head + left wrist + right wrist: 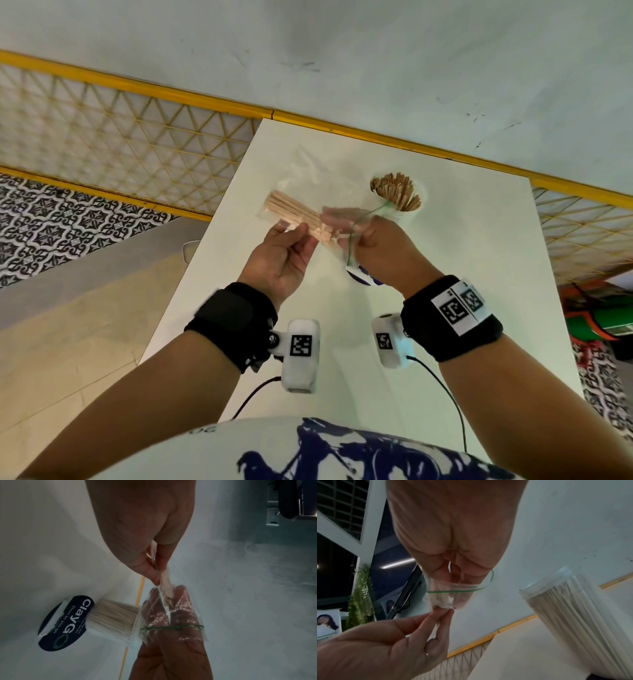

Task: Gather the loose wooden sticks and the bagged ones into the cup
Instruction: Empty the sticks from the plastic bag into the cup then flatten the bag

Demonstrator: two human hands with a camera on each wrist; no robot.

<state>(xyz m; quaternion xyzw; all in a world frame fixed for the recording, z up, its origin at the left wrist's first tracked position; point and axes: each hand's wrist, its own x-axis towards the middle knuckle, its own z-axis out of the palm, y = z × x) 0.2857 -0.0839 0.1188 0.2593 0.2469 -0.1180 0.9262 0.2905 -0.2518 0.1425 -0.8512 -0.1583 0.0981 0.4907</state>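
Observation:
A clear zip bag [305, 168] of wooden sticks [291, 209] is held up over the white table [462, 274]. My left hand [308, 236] pinches the bag and the sticks [165, 582] from outside. The fingers of my right hand [342, 229] reach in through the green zip mouth [453, 591] and close on the stick ends [443, 600]. Just right of the hands stands a clear plastic cup [423, 198] with a dark blue label [68, 622], full of sticks [395, 192].
The table's back edge meets a yellow-framed lattice fence [137, 137] and a pale wall. Something that looks like a pair of glasses [190, 251] lies at the table's left edge. A green and orange object [599, 322] sits on the floor at the right.

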